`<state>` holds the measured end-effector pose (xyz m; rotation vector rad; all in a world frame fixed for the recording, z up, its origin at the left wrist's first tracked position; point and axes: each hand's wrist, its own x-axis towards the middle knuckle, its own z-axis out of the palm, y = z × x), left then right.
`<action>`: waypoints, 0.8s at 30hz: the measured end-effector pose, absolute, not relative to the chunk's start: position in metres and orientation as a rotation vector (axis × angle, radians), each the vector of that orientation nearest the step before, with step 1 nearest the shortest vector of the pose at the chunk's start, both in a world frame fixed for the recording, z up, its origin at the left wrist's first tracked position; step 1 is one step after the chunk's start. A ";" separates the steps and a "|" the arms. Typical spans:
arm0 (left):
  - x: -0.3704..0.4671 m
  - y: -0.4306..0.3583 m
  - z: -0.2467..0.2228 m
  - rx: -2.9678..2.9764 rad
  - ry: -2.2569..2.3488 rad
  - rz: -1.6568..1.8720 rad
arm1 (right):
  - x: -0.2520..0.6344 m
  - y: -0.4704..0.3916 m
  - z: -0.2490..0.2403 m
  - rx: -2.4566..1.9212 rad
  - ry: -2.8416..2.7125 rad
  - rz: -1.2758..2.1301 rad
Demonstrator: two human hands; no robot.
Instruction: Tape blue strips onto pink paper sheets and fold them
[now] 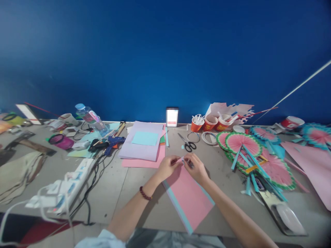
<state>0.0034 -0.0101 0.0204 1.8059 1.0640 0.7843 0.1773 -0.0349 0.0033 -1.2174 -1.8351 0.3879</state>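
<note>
A pink paper sheet (188, 199) with light blue strips along its two long sides lies at the front centre of the table. Its far end is pinched between my left hand (170, 166) and my right hand (194, 167), whose fingertips nearly meet there. A small fold of the paper shows between the fingers. Both hands are closed on this end. Just beyond my right hand lie black-handled scissors (189, 145), with a tiny blue paper piece beside them.
Stacked lilac paper (142, 153) lies beyond my left hand. A power strip (74, 186), cables, a glue gun (113, 142) and a bottle (91, 117) are left. Pink paper fans (243, 144) lie right. Paper cups (198, 124) and a phone (172, 117) stand at the wall.
</note>
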 end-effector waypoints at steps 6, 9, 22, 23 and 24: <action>0.005 -0.012 0.024 1.834 1.102 0.795 | 0.178 -0.035 0.002 -1.285 -1.755 0.418; 0.006 -0.012 0.025 1.801 1.123 0.818 | 0.178 -0.036 0.008 -1.254 -1.747 0.451; 0.004 -0.011 0.023 1.846 1.106 0.846 | 0.176 -0.032 0.007 -1.164 -1.710 0.506; 0.004 -0.011 0.023 1.853 1.112 0.837 | 0.175 -0.032 0.007 -1.163 -1.703 0.516; 0.003 -0.010 0.023 1.860 1.116 0.826 | 0.175 -0.031 0.006 -1.165 -1.692 0.529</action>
